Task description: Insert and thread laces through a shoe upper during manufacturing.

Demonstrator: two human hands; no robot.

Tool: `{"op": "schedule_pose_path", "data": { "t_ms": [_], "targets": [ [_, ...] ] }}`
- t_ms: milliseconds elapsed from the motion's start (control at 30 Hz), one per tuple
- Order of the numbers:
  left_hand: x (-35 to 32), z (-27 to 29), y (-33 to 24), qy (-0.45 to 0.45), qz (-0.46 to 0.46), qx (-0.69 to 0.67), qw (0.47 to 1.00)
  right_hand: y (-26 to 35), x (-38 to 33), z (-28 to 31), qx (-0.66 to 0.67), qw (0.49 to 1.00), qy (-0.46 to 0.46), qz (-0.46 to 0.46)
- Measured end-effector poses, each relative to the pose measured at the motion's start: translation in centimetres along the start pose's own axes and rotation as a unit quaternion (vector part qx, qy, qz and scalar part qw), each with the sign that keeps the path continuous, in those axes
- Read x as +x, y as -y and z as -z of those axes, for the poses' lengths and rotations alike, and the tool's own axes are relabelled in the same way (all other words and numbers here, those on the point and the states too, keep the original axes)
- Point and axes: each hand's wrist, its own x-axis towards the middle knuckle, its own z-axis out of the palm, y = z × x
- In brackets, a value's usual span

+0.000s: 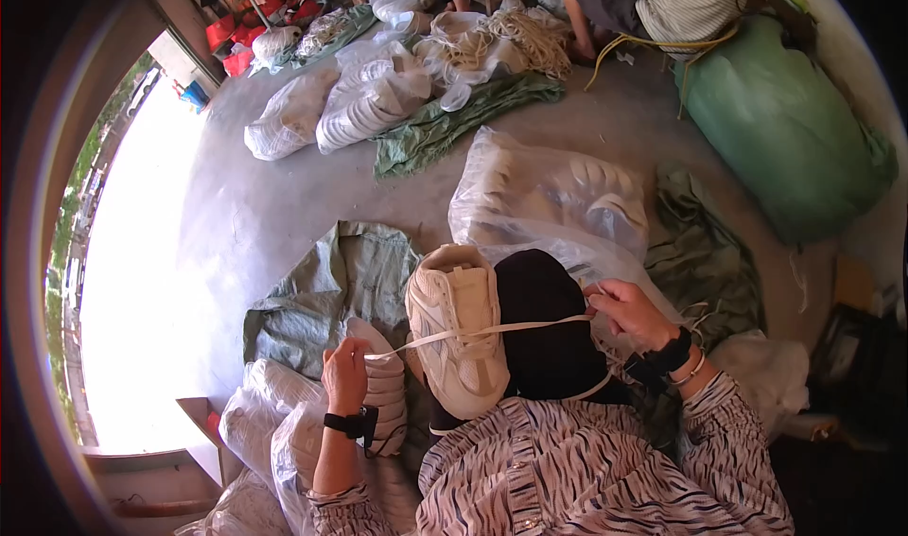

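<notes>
A beige and cream sneaker (446,375) rests on my black-clad lap, its heel opening away from me and its toe toward my body. A flat cream shoelace (530,325) stretches sideways across its tongue and front. My left hand (345,377), closed in a pinch, grips the lace on the left of the shoe. On the right, my right hand (632,314) pinches the other end beside my knee, a little higher than the left. Both hands stand apart from the shoe itself.
A clear bag of pale shoes (549,196) lies ahead of my knees. Stacked pale shoes (381,394) and plastic bags (253,404) stand at my left. A large green sack (776,129) sits far right, near another person (695,7). More bagged shoes (369,101) lie farther off.
</notes>
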Motion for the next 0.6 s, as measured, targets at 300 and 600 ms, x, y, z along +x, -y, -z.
{"op": "schedule_pose_path", "data": {
  "t_ms": [300,600],
  "targets": [
    [2.2,3.3,-13.8,0.051,0.006,-0.485,0.873,3.3,1.7,-5.8,-0.249,0.925,-0.056,0.279],
    [2.2,2.1,-12.6,0.204,0.134,-0.498,0.832,1.2,1.8,-9.3,-0.383,0.88,0.037,0.277]
  ]
}}
